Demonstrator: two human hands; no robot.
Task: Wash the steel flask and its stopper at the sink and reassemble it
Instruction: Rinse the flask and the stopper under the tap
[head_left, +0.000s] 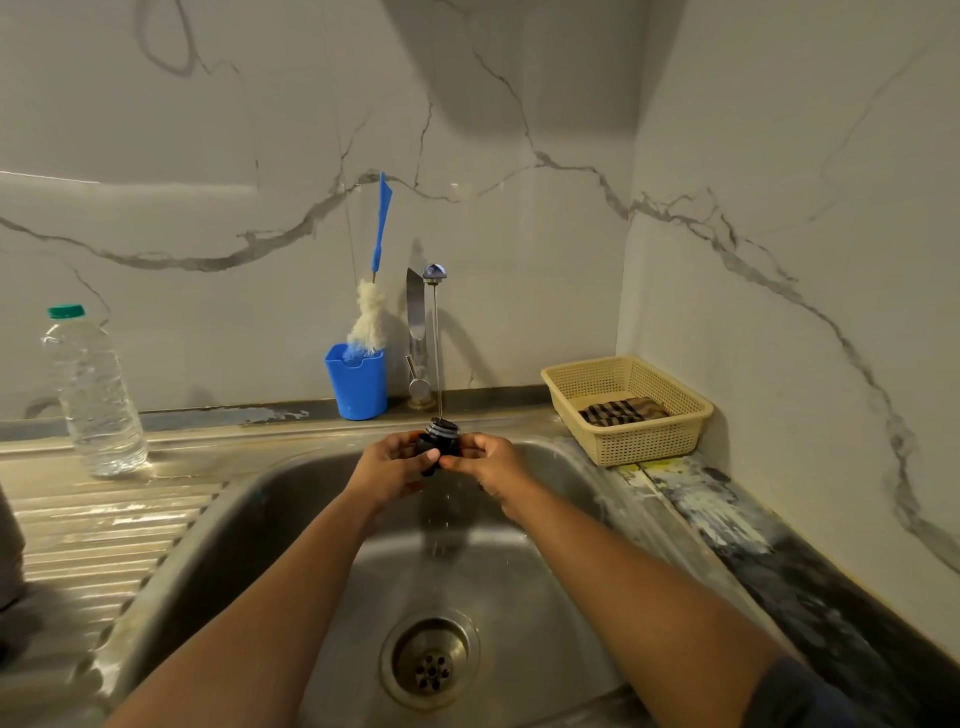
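Rinsing looked to be the step in hand: both hands held the small black round stopper (441, 437), ringed with pale ridges at its top, under a thin stream of water (437, 353) that fell from the chrome tap (434, 274) straight above the fingers. The left hand (390, 464) curled round the stopper's left side with its thumb laid across the front. The right hand (485, 460) gripped the right side, its fingertips close against that thumb. Drops fell below the fingers into the steel sink basin (519, 597), and its round drain (430, 660) lay well beneath the wrists.

Beyond the fingertips and a little to the left stood a blue plastic cup (358, 387) holding a blue-handled bottle brush (370, 317) with a fluffy white head. Well out past the left hand stood a clear plastic water bottle (96, 400) with a green cap. Past the right hand sat a beige mesh basket (644, 441) with a checked cloth (621, 410) in it.

The task seemed about midway: the stopper was off and under the water. The steel flask could not be made out; a dark shape at the far left edge was too cropped to name. Finishing the rinse, washing the flask if that was not yet done, and fitting the stopper back appeared to remain
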